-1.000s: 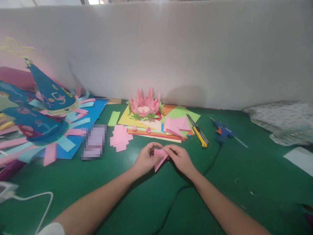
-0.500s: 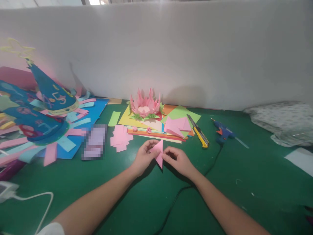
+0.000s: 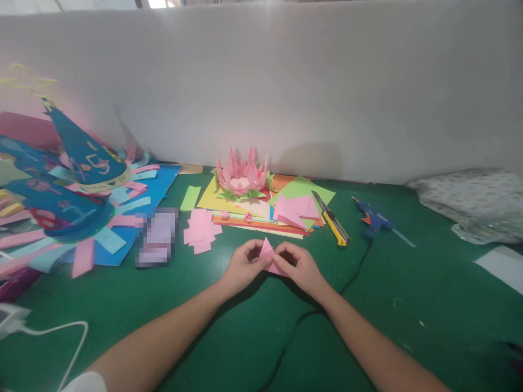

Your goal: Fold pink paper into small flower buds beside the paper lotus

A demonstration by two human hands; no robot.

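Note:
A small pink sheet of paper (image 3: 267, 248), folded into a triangle, is pinched between my two hands above the green table (image 3: 229, 337). My left hand (image 3: 246, 266) grips its left side with thumb and fingers. On the opposite side, my right hand (image 3: 297, 265) pinches it too, the thumbs close together. One corner points up and away from me; a lower corner shows beneath my right hand. Beyond them lie a pile of pink paper squares (image 3: 201, 231) and two small pink paper roses (image 3: 248, 217).
A pink paper lotus (image 3: 243, 177) stands on coloured sheets at the back. A yellow utility knife (image 3: 333, 220) and a blue glue gun (image 3: 373, 219) lie to the right, its black cable running toward me. Decorated blue cone hats (image 3: 87, 144) and a blurred-out rectangle (image 3: 158, 237) are left.
The folded pink paper has turned, its tip now pointing up between my hands. My right hand has closed on it, and the left has shifted slightly.

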